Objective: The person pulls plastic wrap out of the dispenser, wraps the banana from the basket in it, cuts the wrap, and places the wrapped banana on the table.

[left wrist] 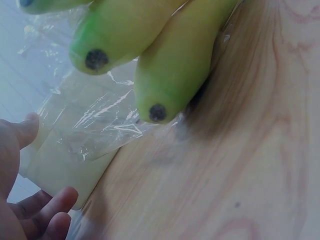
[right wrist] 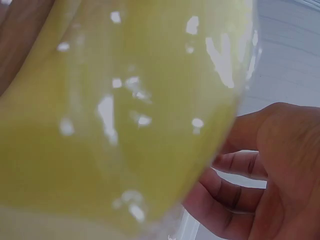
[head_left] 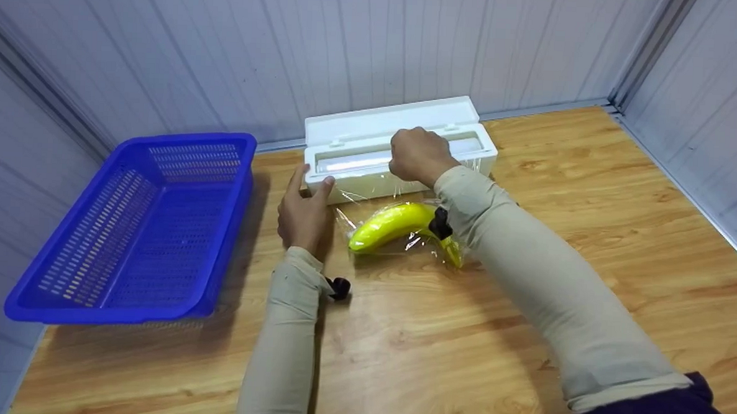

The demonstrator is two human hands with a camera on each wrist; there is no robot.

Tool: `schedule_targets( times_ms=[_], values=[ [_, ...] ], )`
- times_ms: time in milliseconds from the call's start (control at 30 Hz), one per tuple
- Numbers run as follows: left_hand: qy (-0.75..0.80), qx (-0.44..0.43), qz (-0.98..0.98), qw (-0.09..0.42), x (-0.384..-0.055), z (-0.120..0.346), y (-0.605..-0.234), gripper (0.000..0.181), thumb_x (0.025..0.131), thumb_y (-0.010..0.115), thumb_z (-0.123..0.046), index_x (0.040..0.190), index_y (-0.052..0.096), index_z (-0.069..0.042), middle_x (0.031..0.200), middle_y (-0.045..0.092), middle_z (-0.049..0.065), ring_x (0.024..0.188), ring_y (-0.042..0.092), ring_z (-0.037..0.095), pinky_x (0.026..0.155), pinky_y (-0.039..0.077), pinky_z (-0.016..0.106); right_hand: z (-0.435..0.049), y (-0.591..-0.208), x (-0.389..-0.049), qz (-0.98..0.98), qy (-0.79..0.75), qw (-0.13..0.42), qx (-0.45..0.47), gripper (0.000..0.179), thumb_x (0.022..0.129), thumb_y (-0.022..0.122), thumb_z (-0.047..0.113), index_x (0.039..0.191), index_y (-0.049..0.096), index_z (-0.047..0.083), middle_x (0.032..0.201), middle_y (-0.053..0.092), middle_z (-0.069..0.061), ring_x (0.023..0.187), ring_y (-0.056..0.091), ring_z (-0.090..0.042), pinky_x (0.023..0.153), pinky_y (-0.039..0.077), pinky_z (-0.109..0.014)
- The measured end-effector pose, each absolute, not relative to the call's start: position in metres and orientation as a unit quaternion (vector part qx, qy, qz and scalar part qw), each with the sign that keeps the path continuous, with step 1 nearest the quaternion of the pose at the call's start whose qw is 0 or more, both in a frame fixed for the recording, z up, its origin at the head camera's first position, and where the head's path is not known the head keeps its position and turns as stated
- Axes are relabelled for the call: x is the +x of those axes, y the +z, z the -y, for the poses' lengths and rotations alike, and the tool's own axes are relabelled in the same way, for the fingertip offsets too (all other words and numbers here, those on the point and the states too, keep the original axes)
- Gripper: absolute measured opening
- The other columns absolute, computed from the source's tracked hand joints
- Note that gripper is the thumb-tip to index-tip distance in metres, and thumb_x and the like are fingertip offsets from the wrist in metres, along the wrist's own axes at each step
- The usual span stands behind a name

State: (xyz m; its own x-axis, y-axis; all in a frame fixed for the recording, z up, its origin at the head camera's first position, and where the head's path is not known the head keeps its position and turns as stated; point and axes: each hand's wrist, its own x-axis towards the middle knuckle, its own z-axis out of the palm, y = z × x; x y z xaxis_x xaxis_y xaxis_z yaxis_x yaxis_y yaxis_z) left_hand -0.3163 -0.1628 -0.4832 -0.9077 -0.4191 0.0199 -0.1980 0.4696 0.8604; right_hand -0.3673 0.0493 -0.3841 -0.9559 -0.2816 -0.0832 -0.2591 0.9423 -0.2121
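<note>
A long white cling film box (head_left: 402, 152) stands against the back wall, its lid tipped back and a roll visible in its slot. My left hand (head_left: 304, 216) grips its left end, thumb at the front edge. My right hand (head_left: 422, 154), fingers curled, is over the slot and front edge; what lies under its fingertips is hidden. Clear cling film (left wrist: 105, 115) stretches from the box to a yellow bunch of bananas (head_left: 392, 225) with green, dark-ended tips, and covers it. The bunch lies on the table in front of the box, partly behind my right wrist.
A blue perforated plastic basket (head_left: 216, 287) stands to the left, with nothing seen inside. The wood-patterned tabletop (head_left: 411, 358) meets pale panel walls (head_left: 375, 52) at the back and sides. A small black camera sits on each sleeved wrist.
</note>
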Motion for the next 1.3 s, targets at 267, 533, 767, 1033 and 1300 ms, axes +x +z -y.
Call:
schedule_targets(
  times_ms=[267,533,767,1033,1300],
  values=[
    [-0.484,0.180,0.849,0.111,-0.316,0.162,-0.485,0.065,0.084,0.065,-0.069,0.144,0.047,-0.050,0.118,0.068,-0.004,0.109,0.059,0.020,0.087,0.042,0.046,-0.055,-0.385,-0.367,-0.982,-0.101,0.061,-0.149,0.014,0.083,0.049,0.006,0.073,0.054,0.015,0.068,0.049,-0.001,0.067,0.045,-0.020,0.062,0.041,-0.042],
    [-0.487,0.184,0.847,0.105,-0.316,0.159,-0.484,0.066,0.084,0.065,-0.070,0.144,0.046,-0.052,0.120,0.067,-0.004,0.110,0.059,0.019,0.088,0.042,0.045,-0.058,-0.381,-0.367,-0.983,-0.099,0.072,-0.140,0.017,0.080,0.051,0.005,0.067,0.052,0.016,0.064,0.048,0.000,0.063,0.045,-0.019,0.058,0.041,-0.040],
    [-0.477,0.177,0.855,0.104,-0.317,0.162,-0.483,0.066,0.084,0.064,-0.071,0.144,0.047,-0.050,0.125,0.066,-0.002,0.114,0.058,0.021,0.089,0.042,0.047,-0.062,-0.381,-0.368,-0.984,-0.088,0.066,-0.143,0.025,0.083,0.049,0.004,0.063,0.040,0.015,0.059,0.032,0.001,0.056,0.031,-0.016,0.050,0.033,-0.034],
    [-0.471,0.179,0.857,0.108,-0.316,0.164,-0.485,0.064,0.085,0.065,-0.068,0.144,0.047,-0.050,0.118,0.068,-0.003,0.109,0.059,0.021,0.088,0.042,0.045,-0.061,-0.383,-0.368,-0.984,-0.091,0.063,-0.140,0.025,0.083,0.050,0.003,0.063,0.039,0.015,0.061,0.031,0.000,0.057,0.031,-0.017,0.050,0.034,-0.034],
    [-0.484,0.180,0.849,0.108,-0.315,0.167,-0.486,0.065,0.085,0.065,-0.068,0.145,0.046,-0.050,0.114,0.067,-0.003,0.105,0.059,0.019,0.087,0.041,0.045,-0.062,-0.383,-0.368,-0.983,-0.079,0.047,-0.157,0.021,0.083,0.050,0.005,0.066,0.042,0.014,0.065,0.039,-0.003,0.060,0.039,-0.019,0.051,0.037,-0.037]
  ],
)
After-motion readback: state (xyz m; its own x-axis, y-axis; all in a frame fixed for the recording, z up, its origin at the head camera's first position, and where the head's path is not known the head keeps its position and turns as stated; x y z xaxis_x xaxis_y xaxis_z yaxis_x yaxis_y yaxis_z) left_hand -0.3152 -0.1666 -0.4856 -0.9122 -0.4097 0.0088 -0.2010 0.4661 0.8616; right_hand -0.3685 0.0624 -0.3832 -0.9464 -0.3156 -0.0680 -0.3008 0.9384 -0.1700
